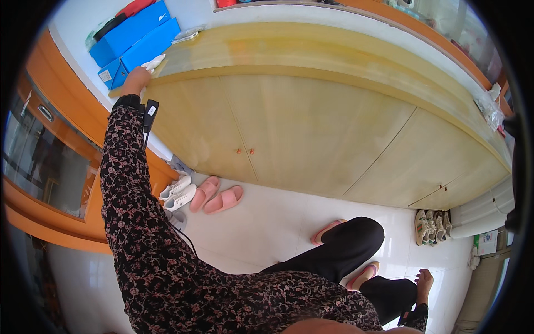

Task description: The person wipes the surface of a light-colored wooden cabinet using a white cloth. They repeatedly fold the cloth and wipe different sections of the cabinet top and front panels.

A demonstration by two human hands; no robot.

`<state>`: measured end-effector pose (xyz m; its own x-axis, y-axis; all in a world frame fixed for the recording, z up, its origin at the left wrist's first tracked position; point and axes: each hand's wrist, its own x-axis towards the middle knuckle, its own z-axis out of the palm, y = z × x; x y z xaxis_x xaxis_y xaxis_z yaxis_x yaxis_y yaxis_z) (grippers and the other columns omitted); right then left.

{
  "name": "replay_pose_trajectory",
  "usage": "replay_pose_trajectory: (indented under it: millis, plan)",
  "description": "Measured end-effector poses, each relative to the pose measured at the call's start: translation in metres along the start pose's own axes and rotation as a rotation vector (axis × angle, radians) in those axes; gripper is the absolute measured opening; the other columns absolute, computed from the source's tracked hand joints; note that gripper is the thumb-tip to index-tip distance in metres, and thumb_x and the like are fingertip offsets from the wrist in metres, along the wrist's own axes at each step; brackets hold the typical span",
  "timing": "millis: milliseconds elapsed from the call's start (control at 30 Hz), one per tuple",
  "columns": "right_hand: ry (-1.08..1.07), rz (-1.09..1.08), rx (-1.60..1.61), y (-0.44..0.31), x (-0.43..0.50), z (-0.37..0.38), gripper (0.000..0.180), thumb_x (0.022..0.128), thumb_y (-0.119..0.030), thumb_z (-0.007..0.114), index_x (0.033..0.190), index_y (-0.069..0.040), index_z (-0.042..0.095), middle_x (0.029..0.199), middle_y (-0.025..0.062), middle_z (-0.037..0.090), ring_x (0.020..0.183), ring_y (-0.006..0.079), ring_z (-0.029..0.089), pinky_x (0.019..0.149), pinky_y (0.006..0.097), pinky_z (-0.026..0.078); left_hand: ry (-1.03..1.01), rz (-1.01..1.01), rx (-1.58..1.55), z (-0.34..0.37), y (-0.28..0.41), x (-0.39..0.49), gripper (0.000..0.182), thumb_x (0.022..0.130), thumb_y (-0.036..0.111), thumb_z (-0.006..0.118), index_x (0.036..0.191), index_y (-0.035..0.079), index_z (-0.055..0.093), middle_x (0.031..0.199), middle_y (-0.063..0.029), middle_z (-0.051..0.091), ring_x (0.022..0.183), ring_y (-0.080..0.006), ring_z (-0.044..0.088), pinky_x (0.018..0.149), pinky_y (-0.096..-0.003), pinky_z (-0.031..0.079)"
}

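At the far left end of a pale yellow-green cabinet top [292, 48], my left hand [137, 78] grips a white cloth or tissue [155, 62]. Part of the cloth sticks out past the fingers, and the rest is hidden by the hand. Right beside this hand stands a blue shoebox [146, 46], with another blue shoebox [129, 33] on top or behind it. My right hand [423, 282] hangs low at my side near my knee, fingers loosely bent, with nothing visible in it.
Closed cabinet doors [292, 125] with small knobs face me. On the tiled floor are pink slides [224, 199], white sneakers [181, 198] and several more shoes [431, 227]. An orange-framed glass door [91, 121] stands left. A clear plastic bag [490, 108] lies at the cabinet's right end.
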<state>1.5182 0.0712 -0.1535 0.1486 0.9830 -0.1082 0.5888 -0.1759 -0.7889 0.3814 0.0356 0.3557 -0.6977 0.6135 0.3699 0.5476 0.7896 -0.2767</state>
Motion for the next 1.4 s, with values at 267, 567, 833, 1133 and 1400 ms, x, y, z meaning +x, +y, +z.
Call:
replay_pose_trajectory:
  millis: [267, 567, 833, 1133, 1400]
  plan:
    - [0.058, -0.007, -0.023, -0.024, -0.015, 0.003, 0.022, 0.095, -0.004, 0.051, 0.104, 0.005, 0.07, 0.077, 0.0124, 0.069, 0.06, 0.0171, 0.064, 0.056, 0.0312, 0.054, -0.134, 0.654, -0.058, -0.108, 0.206, -0.032, 0.074, 0.099, 0.065, 0.045, 0.146, 0.009, 0.054, 0.15, -0.0233, 0.051, 0.136, -0.0404, 0.05, 0.112, -0.0472, 0.04]
    - [0.083, -0.037, -0.022, -0.07, -0.031, 0.013, 0.022, 0.095, -0.005, 0.051, 0.102, 0.001, 0.071, 0.076, 0.0125, 0.071, 0.062, 0.0181, 0.066, 0.059, 0.0324, 0.055, 0.08, 1.189, -0.492, -0.234, 0.556, -0.215, 0.05, 0.097, 0.049, 0.055, 0.13, 0.014, 0.069, 0.13, -0.0127, 0.069, 0.119, -0.0359, 0.064, 0.099, -0.0483, 0.05]
    - [0.088, 0.036, -0.006, -0.08, -0.048, 0.001, 0.022, 0.098, -0.005, 0.051, 0.106, 0.003, 0.07, 0.079, 0.0114, 0.069, 0.063, 0.0161, 0.064, 0.059, 0.0304, 0.053, 0.753, 0.811, -0.802, -0.128, 0.417, -0.238, 0.03, 0.098, 0.039, 0.06, 0.118, 0.018, 0.068, 0.099, -0.0101, 0.067, 0.095, -0.0359, 0.067, 0.08, -0.0496, 0.053]
    - [0.079, 0.113, 0.023, -0.05, -0.05, -0.019, 0.023, 0.098, -0.005, 0.049, 0.106, 0.002, 0.069, 0.079, 0.0079, 0.067, 0.063, 0.0137, 0.062, 0.055, 0.0283, 0.049, 1.058, -0.188, -0.905, 0.027, 0.108, -0.104, 0.035, 0.1, 0.031, 0.053, 0.114, 0.003, 0.069, 0.109, -0.0223, 0.068, 0.1, -0.0435, 0.064, 0.088, -0.0535, 0.049]
    - [0.008, 0.108, 0.036, -0.059, -0.044, -0.023, 0.023, 0.099, -0.006, 0.049, 0.107, 0.001, 0.069, 0.08, 0.0075, 0.067, 0.061, 0.0125, 0.061, 0.055, 0.027, 0.048, 1.125, -0.091, -1.386, 0.073, 0.217, -0.161, 0.049, 0.101, 0.014, 0.053, 0.148, -0.002, 0.049, 0.16, -0.0307, 0.029, 0.141, -0.0481, 0.04, 0.114, -0.047, 0.038]
